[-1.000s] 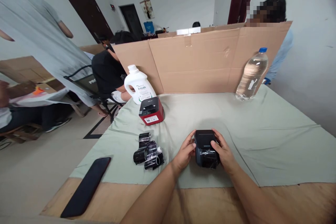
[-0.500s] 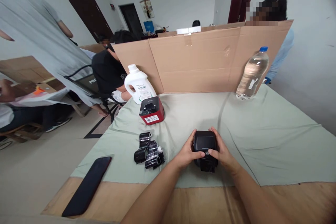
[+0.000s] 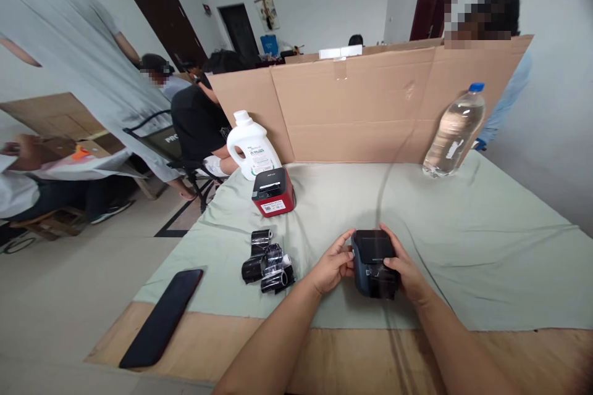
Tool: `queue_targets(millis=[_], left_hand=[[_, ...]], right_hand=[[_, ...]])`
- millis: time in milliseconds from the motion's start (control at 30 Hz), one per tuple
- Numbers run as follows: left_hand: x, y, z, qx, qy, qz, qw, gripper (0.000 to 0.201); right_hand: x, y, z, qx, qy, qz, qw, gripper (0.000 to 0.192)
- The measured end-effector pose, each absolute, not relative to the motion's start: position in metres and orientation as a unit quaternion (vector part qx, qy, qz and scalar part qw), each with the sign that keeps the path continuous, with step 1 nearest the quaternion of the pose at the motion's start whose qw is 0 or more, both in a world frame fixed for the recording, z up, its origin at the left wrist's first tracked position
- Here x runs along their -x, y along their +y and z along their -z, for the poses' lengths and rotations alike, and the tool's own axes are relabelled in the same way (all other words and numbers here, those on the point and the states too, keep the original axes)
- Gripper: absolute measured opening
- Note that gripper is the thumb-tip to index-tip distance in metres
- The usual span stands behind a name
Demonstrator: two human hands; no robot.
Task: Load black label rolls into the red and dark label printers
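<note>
Fingers [image 3: 341, 241] of the left hand [image 3: 330, 268] and right hand [image 3: 410, 273] are pressed against the black device [image 3: 373, 247], at four o'clock from the red box [image 3: 283, 200]; through uneven pressure, it could be tipped.

Black-topped device [image 3: 373, 249], pale green cloth [image 3: 486, 253]

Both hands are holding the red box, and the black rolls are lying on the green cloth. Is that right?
Not quite. The left hand and right hand hold the dark device, not the red box, which stands by the white jug. The head view shows it. The black rolls do lie on the green cloth.
</note>
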State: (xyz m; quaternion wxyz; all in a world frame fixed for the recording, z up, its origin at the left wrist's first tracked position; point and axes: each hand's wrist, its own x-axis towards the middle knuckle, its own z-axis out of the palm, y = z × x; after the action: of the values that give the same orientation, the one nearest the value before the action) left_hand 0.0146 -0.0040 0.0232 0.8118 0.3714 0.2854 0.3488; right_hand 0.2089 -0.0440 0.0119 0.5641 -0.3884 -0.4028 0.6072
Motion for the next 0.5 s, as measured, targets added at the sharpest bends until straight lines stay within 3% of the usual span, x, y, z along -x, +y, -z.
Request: queue_targets(millis=[333,500], left_hand=[[-0.0156,-0.0041,-0.0227,-0.409,0.322,-0.36,0.775,0.068],[-0.015,-0.0033,-0.0256,-0.39,0.327,-0.362,0.781,0.068]], right_hand=[[-0.2122,-0.0465,-0.0087,0.355,-0.445,-0.619,0.542,0.089],[-0.2127,-0.0433,-0.0081,0.36,-0.445,-0.608,0.55,0.084]])
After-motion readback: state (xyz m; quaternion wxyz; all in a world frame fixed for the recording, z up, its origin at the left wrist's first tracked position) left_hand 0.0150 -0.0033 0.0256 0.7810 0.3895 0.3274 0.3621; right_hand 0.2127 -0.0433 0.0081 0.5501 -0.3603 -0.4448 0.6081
